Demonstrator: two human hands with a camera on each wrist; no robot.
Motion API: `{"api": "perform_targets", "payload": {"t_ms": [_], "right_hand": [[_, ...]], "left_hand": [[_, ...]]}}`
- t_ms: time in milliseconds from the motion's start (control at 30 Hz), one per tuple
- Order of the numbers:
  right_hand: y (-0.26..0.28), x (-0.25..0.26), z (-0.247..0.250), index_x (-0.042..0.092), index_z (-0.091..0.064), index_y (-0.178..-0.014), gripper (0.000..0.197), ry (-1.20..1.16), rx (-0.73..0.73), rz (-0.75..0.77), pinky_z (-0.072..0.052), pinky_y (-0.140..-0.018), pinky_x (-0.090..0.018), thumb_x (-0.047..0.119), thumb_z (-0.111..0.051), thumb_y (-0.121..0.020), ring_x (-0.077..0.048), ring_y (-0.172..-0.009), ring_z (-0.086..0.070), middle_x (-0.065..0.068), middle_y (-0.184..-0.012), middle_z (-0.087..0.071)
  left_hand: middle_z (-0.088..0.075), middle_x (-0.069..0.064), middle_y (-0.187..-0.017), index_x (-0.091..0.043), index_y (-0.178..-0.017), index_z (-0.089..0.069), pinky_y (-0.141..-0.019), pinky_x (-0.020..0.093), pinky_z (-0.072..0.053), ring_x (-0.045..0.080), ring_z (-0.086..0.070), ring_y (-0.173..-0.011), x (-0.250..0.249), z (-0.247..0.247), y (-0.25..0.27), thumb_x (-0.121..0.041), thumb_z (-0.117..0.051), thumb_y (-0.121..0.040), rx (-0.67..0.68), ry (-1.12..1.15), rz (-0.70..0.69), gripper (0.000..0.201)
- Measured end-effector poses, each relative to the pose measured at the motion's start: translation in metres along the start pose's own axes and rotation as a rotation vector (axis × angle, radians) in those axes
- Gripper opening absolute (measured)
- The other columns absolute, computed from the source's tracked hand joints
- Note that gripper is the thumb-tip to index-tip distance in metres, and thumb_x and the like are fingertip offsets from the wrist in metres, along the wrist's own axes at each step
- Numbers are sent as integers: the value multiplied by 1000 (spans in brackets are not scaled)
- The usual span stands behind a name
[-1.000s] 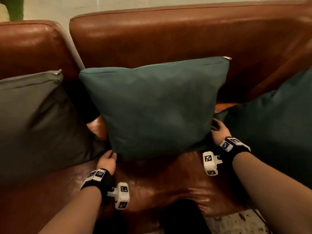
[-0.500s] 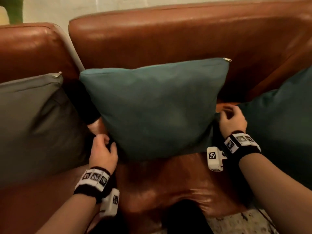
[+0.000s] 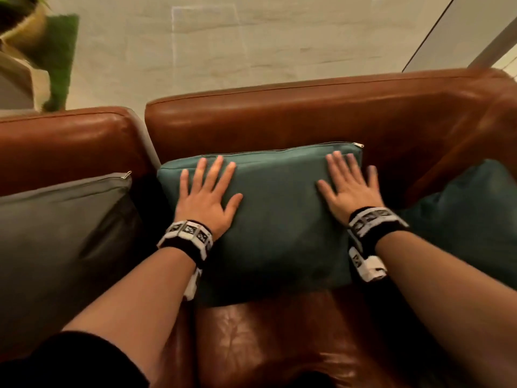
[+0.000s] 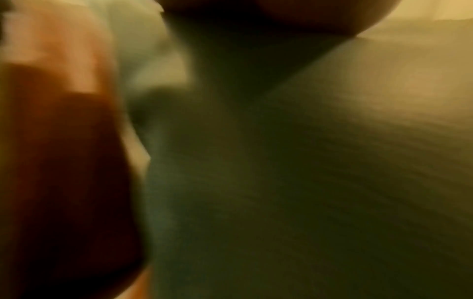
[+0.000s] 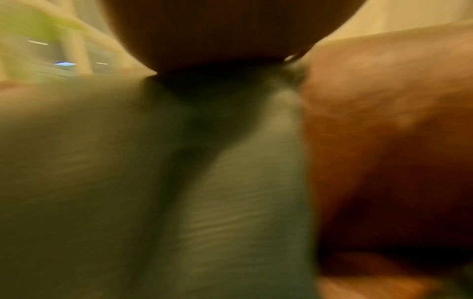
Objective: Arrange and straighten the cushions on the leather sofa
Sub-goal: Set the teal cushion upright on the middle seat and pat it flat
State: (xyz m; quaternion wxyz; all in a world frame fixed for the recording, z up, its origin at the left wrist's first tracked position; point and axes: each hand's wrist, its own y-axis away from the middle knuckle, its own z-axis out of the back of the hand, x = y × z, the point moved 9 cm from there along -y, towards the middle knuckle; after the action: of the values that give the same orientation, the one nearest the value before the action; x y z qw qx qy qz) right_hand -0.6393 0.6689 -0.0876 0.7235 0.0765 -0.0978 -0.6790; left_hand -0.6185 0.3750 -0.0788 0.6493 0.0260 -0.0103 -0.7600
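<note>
At the centre of the head view stands one teal cushion [image 3: 279,219], leaning against the backrest of the brown leather sofa [image 3: 279,113], its lower edge on the seat and a small metal zip pull [image 3: 358,145] at its upper right corner. Two hands lie flat on its front face. At centre left, the left hand [image 3: 208,198] has five fingers spread and straight, palm pressed to the fabric near the cushion's upper left corner. At centre right, the right hand [image 3: 348,189] lies the same way near the upper right corner, fingers extended and grasping nothing. Each wrist carries one black band with white coded tags [image 3: 186,235].

Three cushions show in all. One grey cushion [image 3: 61,233] fills the left of the frame, propped against the second backrest section, with its own zip pull at its top right corner. One darker teal cushion [image 3: 470,219] sits at the right edge, just beside the right forearm, partly cut off by the frame. Two backrest sections meet at a seam in the upper middle left.

Pale floor [image 3: 223,46] fills the top of the frame; a potted plant [image 3: 25,21] sits in the upper left corner.

Both wrist views are heavily blurred; each seems to show teal fabric [image 4: 281,182] close up with brown leather alongside [image 5: 384,121].
</note>
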Motion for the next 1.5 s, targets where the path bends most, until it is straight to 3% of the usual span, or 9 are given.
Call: {"api": "perform_targets", "payload": {"t_ms": [133,333,567,733,900,1000,1100,1200,1500], "right_hand": [[0,-30,13,31,16,-152,66,40,72,-77,10,-119,-49,58,-1,-94,-11,-146,22,12,-161,20],[33,97,1,25,14,-152,67,7,-16,253,10,-120,-44,49,3,-90,-11,-148,18,8,-161,16],[9,-19,0,34,11,-153,63,-51,59,-104,12,-119,-45,56,-7,-98,-9,-147,20,16,-160,18],[12,48,36,25,4,-155,62,-41,-71,120,7,-121,-44,44,-20,-102,-15,-149,16,4,-163,13],[-2,85,60,25,-10,-155,57,-314,-26,164,4,-121,-37,37,-32,-104,-11,-150,5,6,-164,-2],[-12,90,65,26,-25,-152,57,-280,0,166,-3,-122,-39,38,-44,-100,-15,-149,-14,0,-161,-23],[-11,90,71,31,-65,-120,33,-379,-45,111,-39,-107,-34,40,-65,-88,-18,-117,-57,1,-118,-67],[-6,77,76,30,-77,-89,15,-571,-114,-14,-54,-88,-31,34,-81,-75,-10,-88,-65,10,-82,-70],[16,140,74,34,-70,-109,21,-356,-24,243,-49,-91,-35,40,-61,-91,-17,-102,-62,6,-105,-71]], "left_hand": [[4,-2,-162,-34,-152,0,-119,49,5,27,9,-149,12,11,-4,-63,-16,-91,-11,45,103,70],[-5,-4,-162,-26,-154,-7,-120,49,-1,22,3,-150,-100,8,5,-49,-23,-95,-3,69,-188,65],[-6,-4,-162,-36,-152,-7,-119,50,-2,26,-1,-149,12,6,3,-62,-18,-93,10,-3,40,66],[-33,4,-147,-25,-145,-34,-118,49,-10,28,-28,-138,-24,35,-33,-52,-26,-95,-39,118,52,57],[-55,1,-104,-23,-110,-49,-110,48,-19,27,-48,-117,-32,32,-56,-37,-49,-92,186,257,211,23],[-49,-7,-85,-25,-95,-47,-97,41,-27,25,-52,-105,-34,43,-49,-30,-56,-89,129,324,163,12],[-55,-7,-89,-25,-98,-51,-92,40,-30,22,-53,-100,-34,52,-30,-36,-52,-91,43,373,84,13],[-61,-7,-103,-29,-106,-52,-90,41,-32,21,-54,-102,-19,54,-12,-50,-32,-96,-28,221,-24,31],[-64,-7,-87,-27,-91,-61,-77,38,-37,20,-58,-85,-9,56,14,-48,-38,-96,-148,133,-92,31]]}}
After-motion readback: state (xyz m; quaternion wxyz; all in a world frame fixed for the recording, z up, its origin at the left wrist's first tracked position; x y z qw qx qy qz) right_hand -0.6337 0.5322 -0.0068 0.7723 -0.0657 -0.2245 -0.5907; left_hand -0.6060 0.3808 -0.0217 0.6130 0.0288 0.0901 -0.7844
